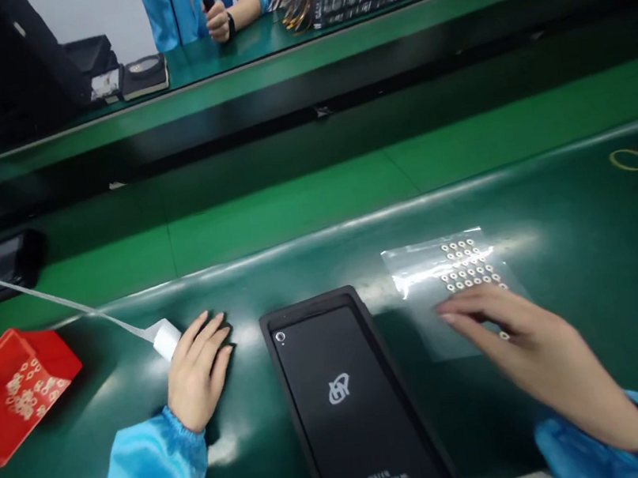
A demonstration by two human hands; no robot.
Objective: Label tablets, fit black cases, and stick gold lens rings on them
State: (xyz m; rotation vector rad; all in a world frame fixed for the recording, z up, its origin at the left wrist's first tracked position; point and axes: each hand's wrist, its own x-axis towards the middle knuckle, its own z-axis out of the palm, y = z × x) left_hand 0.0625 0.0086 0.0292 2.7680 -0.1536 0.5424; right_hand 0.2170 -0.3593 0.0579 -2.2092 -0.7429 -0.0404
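Main risk: my right hand (529,339) is low over the clear sheet (429,334), thumb and forefinger nearly closed. I can't tell if a ring is between the tips. A dragging fingertip or wrist could lift or skew the sheet and shift the small pale rings (471,273) on its upper part. One ring (505,336) sits apart, under the palm side, so a low sweep could catch it.

My left hand (196,377) is palm down, fingers slightly spread, beside the white block (165,339); looks like fingers touch it, but the overlap hides contact. A white strip (65,303) runs from the block off left; snag it and the block could get pulled.

The black-framed device (352,426) lies between my hands, logo face up, near end cut off by the view. A sleeve cutting across could nudge it. The red bin (52,355) with loose rings (22,399) is at far left; an elbow knock could spill them.

Edges: worktop (258,472) far edge runs just beyond the sheet and device, so a hard push outward is bad. Best room is right of the sheet, out to the yellow band (629,160). Left side is tighter: bin, strip, block.
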